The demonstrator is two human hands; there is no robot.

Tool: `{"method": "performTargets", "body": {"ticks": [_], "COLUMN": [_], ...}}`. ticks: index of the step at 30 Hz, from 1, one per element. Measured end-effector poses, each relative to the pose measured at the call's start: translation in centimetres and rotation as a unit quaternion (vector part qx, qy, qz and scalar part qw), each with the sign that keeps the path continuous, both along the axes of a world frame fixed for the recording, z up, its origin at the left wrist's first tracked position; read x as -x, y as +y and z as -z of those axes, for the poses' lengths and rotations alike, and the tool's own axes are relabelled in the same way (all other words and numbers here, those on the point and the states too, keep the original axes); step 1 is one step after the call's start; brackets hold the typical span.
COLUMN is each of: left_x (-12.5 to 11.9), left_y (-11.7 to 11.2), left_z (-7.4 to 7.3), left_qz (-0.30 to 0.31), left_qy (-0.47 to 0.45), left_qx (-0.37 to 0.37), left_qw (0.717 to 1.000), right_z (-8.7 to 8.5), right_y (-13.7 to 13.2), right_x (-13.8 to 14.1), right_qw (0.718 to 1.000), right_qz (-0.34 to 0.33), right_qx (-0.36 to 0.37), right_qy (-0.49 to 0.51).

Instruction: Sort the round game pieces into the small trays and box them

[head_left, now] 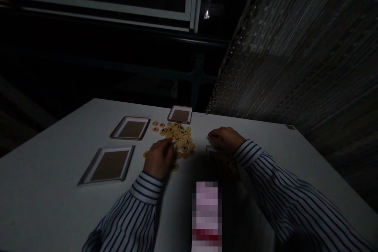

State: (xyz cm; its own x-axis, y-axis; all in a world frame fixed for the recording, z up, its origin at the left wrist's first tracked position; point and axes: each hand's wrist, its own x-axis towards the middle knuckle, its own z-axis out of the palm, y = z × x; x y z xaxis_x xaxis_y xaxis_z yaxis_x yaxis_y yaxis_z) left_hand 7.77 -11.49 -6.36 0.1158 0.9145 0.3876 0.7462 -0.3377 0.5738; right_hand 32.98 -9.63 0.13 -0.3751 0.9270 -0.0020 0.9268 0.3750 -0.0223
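Note:
Round wooden Chinese chess pieces (179, 133) lie in a loose pile on the white table, several with dark or red characters. At the pile's near left side is my left hand (159, 158), its fingers curled in; whether a piece is between them is hidden. One piece (175, 167) lies just right of that hand, and another piece (145, 154) shows at its left. My right hand (226, 138) is right of the pile, apart from it, fingers bent together above a dark, shallow box (221, 165). Dim light hides what its fingers may hold.
Three shallow trays with brown bases surround the pile: a back tray (180, 115), a left tray (130, 128) and a nearer left tray (108, 164). The white table (50, 157) ends at a bead curtain (283, 47) on the right. A window frame (118, 7) is beyond.

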Motion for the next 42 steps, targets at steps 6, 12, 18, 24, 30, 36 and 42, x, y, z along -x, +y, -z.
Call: {"method": "performTargets", "body": {"ticks": [6,12,18,24,30,36,42], "left_x": [-0.3,-0.6,-0.5,-0.3,-0.4,-0.6,-0.7], "left_y": [0.1,0.0,-0.2,-0.3,-0.3,-0.5,-0.5], "left_z": [1.5,1.8,1.8,1.8,1.9,1.8,1.8], "left_qz": [0.000,0.022,0.015,-0.012,0.003,0.008,0.011], "left_qy": [0.003,0.035,0.048,0.039,0.057,0.067,0.066], "left_qx": [0.000,-0.004,0.006,0.011,0.021,0.021,0.016], "left_qw": [1.000,0.999,0.999,0.999,0.998,0.997,0.998], "right_z": [0.4,0.4,0.8,2.5,3.5,3.9,4.3], "right_y": [0.4,1.0,1.2,1.9,2.1,2.1,2.3], "right_x": [0.1,0.1,0.8,2.1,3.8,5.1,5.5], "right_qw": [1.000,1.000,0.999,0.993,0.990,0.991,0.990], "right_qz": [0.001,-0.001,-0.008,-0.066,-0.095,-0.085,-0.086], "right_qx": [0.007,0.005,0.015,0.073,0.080,0.077,0.069], "right_qy": [-0.011,-0.024,-0.032,-0.067,-0.063,-0.071,-0.083]}}
